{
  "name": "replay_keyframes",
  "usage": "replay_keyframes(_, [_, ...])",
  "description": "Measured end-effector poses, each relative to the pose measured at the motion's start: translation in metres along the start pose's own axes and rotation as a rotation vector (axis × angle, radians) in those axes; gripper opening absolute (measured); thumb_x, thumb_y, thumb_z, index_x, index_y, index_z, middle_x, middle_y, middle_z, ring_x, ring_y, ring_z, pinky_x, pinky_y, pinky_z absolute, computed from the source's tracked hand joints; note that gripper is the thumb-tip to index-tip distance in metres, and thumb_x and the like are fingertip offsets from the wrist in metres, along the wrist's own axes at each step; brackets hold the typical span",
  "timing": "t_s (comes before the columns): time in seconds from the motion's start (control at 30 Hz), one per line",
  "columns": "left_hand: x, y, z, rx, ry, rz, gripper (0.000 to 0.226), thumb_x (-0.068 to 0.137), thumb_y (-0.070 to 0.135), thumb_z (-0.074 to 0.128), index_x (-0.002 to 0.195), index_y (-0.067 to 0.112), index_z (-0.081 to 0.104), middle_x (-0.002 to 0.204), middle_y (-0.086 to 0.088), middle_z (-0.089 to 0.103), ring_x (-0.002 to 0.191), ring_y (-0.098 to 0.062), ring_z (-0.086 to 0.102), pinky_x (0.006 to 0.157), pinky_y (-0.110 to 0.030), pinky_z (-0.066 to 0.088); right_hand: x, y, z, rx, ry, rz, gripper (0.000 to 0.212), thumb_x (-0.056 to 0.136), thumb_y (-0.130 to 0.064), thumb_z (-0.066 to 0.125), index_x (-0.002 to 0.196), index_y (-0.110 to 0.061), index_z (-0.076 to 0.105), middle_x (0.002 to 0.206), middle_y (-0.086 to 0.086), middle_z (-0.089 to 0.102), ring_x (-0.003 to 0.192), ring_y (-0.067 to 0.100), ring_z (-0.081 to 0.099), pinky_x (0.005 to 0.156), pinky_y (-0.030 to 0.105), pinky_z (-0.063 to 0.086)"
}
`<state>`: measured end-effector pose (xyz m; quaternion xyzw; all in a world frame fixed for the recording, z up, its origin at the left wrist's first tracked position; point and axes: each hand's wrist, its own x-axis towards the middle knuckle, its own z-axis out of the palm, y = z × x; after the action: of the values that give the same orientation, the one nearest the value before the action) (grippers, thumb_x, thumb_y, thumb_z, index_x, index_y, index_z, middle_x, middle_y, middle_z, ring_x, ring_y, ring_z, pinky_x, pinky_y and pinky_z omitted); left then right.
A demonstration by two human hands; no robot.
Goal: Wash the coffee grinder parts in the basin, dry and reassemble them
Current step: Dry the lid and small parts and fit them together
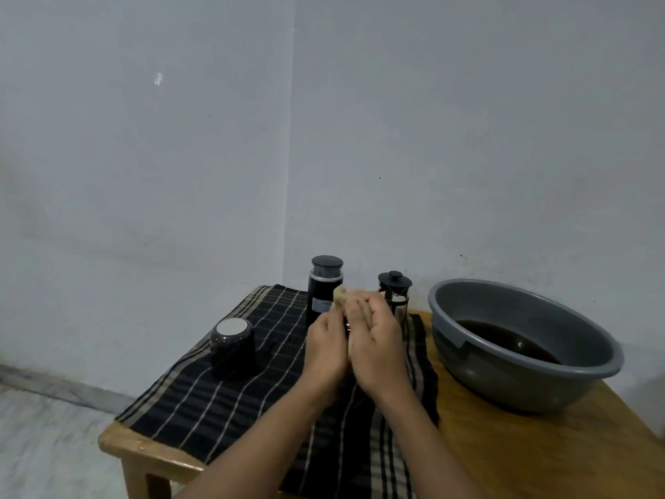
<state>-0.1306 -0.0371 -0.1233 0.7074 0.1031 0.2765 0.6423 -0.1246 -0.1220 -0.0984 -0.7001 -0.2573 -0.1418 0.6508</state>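
Note:
My left hand (pixel 325 345) and my right hand (pixel 378 345) are pressed together above the striped cloth (pixel 223 397). Between them is a beige cloth (pixel 343 295) wrapped round a small dark part that is almost wholly hidden. A tall black grinder body (pixel 324 288) with a black lid stands upright just behind my hands. A short dark cup-shaped part (pixel 233 342) with a pale round top sits on the cloth to the left. The grey basin (pixel 521 376) at the right holds dark brown water.
A glass French press (pixel 396 295) with a black lid stands behind my right hand. The wooden table (pixel 539 455) has its left front corner near the bottom left. Grey walls meet in a corner behind the table.

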Motion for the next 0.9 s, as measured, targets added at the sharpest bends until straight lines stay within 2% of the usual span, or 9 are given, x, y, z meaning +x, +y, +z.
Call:
replay_keyframes(0.07, [0.001, -0.002, 0.000, 0.013, -0.034, -0.063, 0.050, 0.102, 0.049, 0.038, 0.084, 0.015, 0.069, 0.081, -0.004, 0.073, 0.078, -0.020, 0.069, 0.070, -0.042, 0.057, -0.002, 0.012, -0.001, -0.119, 0.004, -0.105, 0.021, 0.105, -0.030, 0.047, 0.105, -0.021, 0.065, 0.098, -0.010, 0.068, 0.093, -0.001, 0.063, 0.081, 0.016, 0.049])
replay_keyframes(0.17, [-0.008, -0.011, -0.003, 0.067, -0.007, 0.095, 0.062, 0.090, 0.064, 0.034, 0.087, 0.012, 0.067, 0.084, -0.009, 0.070, 0.082, -0.028, 0.066, 0.082, -0.056, 0.055, 0.024, 0.014, -0.010, 0.317, -0.019, 0.478, 0.041, 0.107, -0.036, 0.042, 0.102, -0.008, 0.071, 0.095, 0.011, 0.075, 0.093, 0.028, 0.072, 0.084, 0.042, 0.060])
replay_keyframes(0.23, [-0.011, -0.009, -0.003, -0.199, -0.022, -0.056, 0.061, 0.096, 0.062, 0.034, 0.099, 0.014, 0.072, 0.094, -0.010, 0.076, 0.091, -0.029, 0.072, 0.088, -0.055, 0.058, 0.027, 0.014, -0.013, 0.562, -0.006, 0.711, 0.047, 0.107, -0.038, 0.040, 0.114, -0.004, 0.072, 0.107, 0.019, 0.075, 0.103, 0.037, 0.072, 0.093, 0.052, 0.057])
replay_keyframes(0.33, [-0.007, 0.005, 0.001, -0.681, -0.085, -0.513, 0.063, 0.103, 0.062, 0.031, 0.113, 0.017, 0.074, 0.105, -0.016, 0.078, 0.101, -0.033, 0.073, 0.088, -0.046, 0.059, 0.006, 0.016, -0.001, 0.346, 0.122, 0.427, 0.036, 0.108, -0.038, 0.040, 0.116, -0.015, 0.067, 0.100, 0.010, 0.075, 0.097, 0.018, 0.073, 0.087, 0.038, 0.059])
replay_keyframes(0.43, [-0.014, 0.008, 0.007, -0.437, -0.155, -0.331, 0.064, 0.100, 0.068, 0.035, 0.118, 0.019, 0.071, 0.111, -0.006, 0.077, 0.107, -0.022, 0.072, 0.097, -0.043, 0.056, -0.015, 0.016, 0.009, 0.266, 0.265, 0.240, 0.028, 0.106, -0.043, 0.038, 0.127, -0.032, 0.053, 0.112, -0.018, 0.061, 0.097, -0.007, 0.060, 0.081, 0.014, 0.046])
replay_keyframes(0.57, [-0.007, 0.003, -0.008, -0.067, -0.212, 0.030, 0.035, 0.104, 0.045, 0.049, 0.108, 0.017, 0.069, 0.099, 0.003, 0.074, 0.096, -0.011, 0.070, 0.084, -0.026, 0.055, -0.006, 0.018, -0.006, 0.195, 0.313, 0.244, 0.029, 0.106, -0.046, 0.033, 0.108, -0.033, 0.059, 0.104, -0.012, 0.065, 0.093, 0.003, 0.062, 0.078, 0.024, 0.048])
replay_keyframes(0.67, [-0.003, 0.001, -0.007, 0.071, -0.110, 0.189, 0.047, 0.099, 0.046, 0.038, 0.095, 0.013, 0.071, 0.085, 0.002, 0.070, 0.084, -0.019, 0.067, 0.075, -0.037, 0.055, -0.004, 0.021, -0.009, -0.044, 0.256, 0.126, 0.038, 0.106, -0.044, 0.034, 0.088, -0.028, 0.062, 0.077, -0.005, 0.063, 0.070, 0.011, 0.060, 0.065, 0.027, 0.044])
replay_keyframes(0.77, [-0.019, 0.008, -0.001, -0.097, -0.086, 0.118, 0.070, 0.088, 0.075, 0.047, 0.078, 0.009, 0.068, 0.065, -0.002, 0.065, 0.064, -0.018, 0.060, 0.062, -0.036, 0.051, 0.002, 0.014, -0.010, -0.032, 0.323, 0.208, 0.047, 0.107, -0.042, 0.037, 0.068, -0.022, 0.056, 0.057, -0.005, 0.055, 0.054, 0.013, 0.052, 0.055, 0.027, 0.039])
replay_keyframes(0.9, [-0.020, 0.008, -0.003, -0.351, -0.184, -0.090, 0.064, 0.063, 0.054, 0.083, 0.106, 0.008, 0.074, 0.101, -0.013, 0.077, 0.094, -0.024, 0.076, 0.081, -0.036, 0.061, 0.005, 0.014, -0.017, 0.114, 0.322, 0.365, 0.051, 0.106, -0.044, 0.040, 0.076, -0.017, 0.071, 0.067, 0.002, 0.071, 0.068, 0.019, 0.068, 0.066, 0.036, 0.055])
